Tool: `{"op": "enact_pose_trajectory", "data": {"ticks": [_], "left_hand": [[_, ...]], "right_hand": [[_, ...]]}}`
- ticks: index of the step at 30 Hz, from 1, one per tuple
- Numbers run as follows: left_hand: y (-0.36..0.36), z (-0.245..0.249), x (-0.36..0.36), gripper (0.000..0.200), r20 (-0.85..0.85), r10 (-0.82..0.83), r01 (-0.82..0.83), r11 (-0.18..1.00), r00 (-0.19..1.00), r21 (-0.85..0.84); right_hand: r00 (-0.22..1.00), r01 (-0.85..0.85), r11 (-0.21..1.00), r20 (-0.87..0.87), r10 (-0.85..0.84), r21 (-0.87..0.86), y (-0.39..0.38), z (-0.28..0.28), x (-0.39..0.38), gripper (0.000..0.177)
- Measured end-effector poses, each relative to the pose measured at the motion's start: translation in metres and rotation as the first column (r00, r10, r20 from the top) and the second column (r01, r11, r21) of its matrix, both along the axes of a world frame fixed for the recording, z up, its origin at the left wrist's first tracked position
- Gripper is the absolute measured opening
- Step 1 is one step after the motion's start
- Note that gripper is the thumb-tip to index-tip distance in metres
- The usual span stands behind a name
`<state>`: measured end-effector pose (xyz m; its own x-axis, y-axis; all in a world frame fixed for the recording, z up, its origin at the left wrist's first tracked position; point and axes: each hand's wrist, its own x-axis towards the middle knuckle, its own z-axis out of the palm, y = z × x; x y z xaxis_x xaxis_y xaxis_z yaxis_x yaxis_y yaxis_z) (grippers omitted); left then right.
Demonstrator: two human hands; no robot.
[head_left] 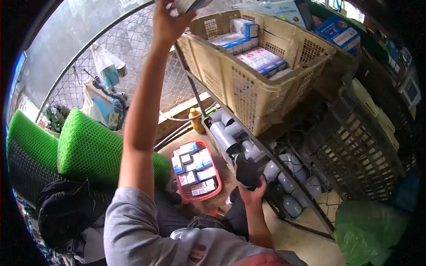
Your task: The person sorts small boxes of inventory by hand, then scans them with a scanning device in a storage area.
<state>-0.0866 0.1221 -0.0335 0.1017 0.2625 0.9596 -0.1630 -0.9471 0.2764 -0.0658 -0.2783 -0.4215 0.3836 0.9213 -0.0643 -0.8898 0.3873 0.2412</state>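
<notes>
My left hand [171, 24] is raised at the top edge, left of the beige plastic crate [213, 62]. Its fingers are closed around a small box [190, 5], cut off by the frame. Inside the crate are several white and blue boxes [262, 60]. Low on the right, my right hand [255, 190] grips a dark rounded object [247, 170] whose kind I cannot make out, beside the rack. Between my legs and the rack, a red plastic basket [218, 179] on the floor holds several small white and blue boxes [204, 158].
Grey pipe fittings [222, 135] fill the rack's lower level [301, 186]. Green mesh rolls [91, 144] stand at left, near a black cap [66, 213]. A dark plastic basket [355, 142] leans at right above a green plastic bag [368, 232]. Behind runs a wire fence [137, 48].
</notes>
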Motion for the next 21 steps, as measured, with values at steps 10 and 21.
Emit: {"op": "enact_pose_trajectory", "data": {"ticks": [10, 21], "left_hand": [[-0.202, -0.260, -0.194, 0.095, -0.036, -0.418, 0.201, 0.509, 0.908, -0.837], [-0.265, -0.298, -0.263, 0.065, 0.250, -0.263, 0.319, 0.267, 0.932, -0.909]], "right_hand": [[-0.187, 0.573, 0.789, 0.973, -0.136, 0.221, 0.054, 0.109, -0.069, 0.058], [-0.601, 0.333, 0.852, 0.787, -0.137, 0.403, 0.060, 0.075, -0.184, 0.056]]}}
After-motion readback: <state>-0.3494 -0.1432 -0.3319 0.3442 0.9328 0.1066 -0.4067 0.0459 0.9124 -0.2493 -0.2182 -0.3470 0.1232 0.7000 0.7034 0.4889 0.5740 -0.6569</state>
